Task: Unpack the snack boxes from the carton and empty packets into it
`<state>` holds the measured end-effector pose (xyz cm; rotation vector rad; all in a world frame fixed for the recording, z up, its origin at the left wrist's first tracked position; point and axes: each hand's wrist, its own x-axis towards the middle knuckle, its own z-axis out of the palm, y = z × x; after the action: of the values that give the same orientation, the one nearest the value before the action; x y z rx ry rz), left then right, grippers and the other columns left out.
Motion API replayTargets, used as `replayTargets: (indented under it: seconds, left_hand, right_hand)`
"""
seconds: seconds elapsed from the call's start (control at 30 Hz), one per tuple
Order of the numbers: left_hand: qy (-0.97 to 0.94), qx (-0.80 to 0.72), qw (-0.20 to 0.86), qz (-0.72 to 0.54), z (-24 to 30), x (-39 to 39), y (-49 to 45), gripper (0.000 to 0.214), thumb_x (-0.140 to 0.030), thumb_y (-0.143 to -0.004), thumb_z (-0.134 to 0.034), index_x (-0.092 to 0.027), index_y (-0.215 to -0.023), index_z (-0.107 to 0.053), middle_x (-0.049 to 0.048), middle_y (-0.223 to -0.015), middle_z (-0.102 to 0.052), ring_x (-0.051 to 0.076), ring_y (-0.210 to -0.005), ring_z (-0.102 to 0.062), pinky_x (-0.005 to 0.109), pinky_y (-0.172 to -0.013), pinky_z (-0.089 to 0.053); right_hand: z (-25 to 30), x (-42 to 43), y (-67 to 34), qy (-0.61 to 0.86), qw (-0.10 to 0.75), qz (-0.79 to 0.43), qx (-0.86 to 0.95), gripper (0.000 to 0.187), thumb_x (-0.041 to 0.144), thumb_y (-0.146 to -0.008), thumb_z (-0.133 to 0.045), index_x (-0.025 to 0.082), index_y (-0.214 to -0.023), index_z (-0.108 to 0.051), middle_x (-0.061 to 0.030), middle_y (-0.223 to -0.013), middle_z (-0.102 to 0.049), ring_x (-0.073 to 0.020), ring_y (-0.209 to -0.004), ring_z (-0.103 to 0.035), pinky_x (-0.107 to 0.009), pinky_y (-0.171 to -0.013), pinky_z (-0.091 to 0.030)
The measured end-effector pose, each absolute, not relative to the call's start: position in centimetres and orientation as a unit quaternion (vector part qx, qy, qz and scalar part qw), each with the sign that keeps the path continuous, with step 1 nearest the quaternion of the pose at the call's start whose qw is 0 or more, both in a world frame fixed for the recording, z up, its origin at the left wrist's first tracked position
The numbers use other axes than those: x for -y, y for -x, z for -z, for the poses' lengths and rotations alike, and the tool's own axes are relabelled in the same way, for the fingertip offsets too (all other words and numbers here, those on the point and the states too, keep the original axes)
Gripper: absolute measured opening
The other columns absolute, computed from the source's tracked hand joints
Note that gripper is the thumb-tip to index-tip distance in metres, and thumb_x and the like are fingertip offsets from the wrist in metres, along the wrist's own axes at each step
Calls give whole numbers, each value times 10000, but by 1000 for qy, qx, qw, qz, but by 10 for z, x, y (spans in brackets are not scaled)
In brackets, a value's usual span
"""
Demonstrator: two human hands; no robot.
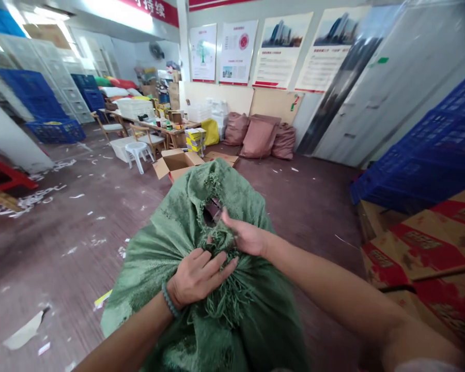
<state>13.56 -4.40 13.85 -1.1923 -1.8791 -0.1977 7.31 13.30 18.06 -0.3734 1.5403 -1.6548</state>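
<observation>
A large, full green woven sack stands right in front of me, its frayed mouth gathered at the top. Through a gap in the gathered cloth, dark brownish contents show. My left hand, with a beaded bracelet at the wrist, has its fingers curled over the bunched, fringed edge. On the far right side of the mouth, my right hand grips the gathered cloth, thumb up beside the gap. Loose green threads hang below my left fingers.
Behind the sack lies an open cardboard box. Brown sacks lean by the wall. Blue crates and red-printed cartons are stacked at right. A white stool and chairs stand farther left; paper scraps litter the floor.
</observation>
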Motion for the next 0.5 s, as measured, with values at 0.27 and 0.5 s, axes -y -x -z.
replayTargets:
  seconds: [0.27,0.5]
  left_hand:
    - [481,815,271,173,-136,33,-129,404,-216,-979,-360,-241,-1343,-536,102,-1231,-585,189,-946,-537,346,-799,-442]
    - [173,758,59,627,-152,23,-121,399,-493,-871,-567,-270,-1196,-629,80,-1250,-585,271,-1231,-491,444,-1052,-427]
  right_hand:
    - [-177,-162,-89,144,83,601,-782,448,596,-772,-638,158,-805,-725,-19,-786,-668,-162,-793,-575,-291,-806,-423]
    - [-165,-143,-65,-61,148,828,-537,592,743,-599,-707,171,-645,-563,28,-530,-524,-114,-526,-493,-256,-573,-429]
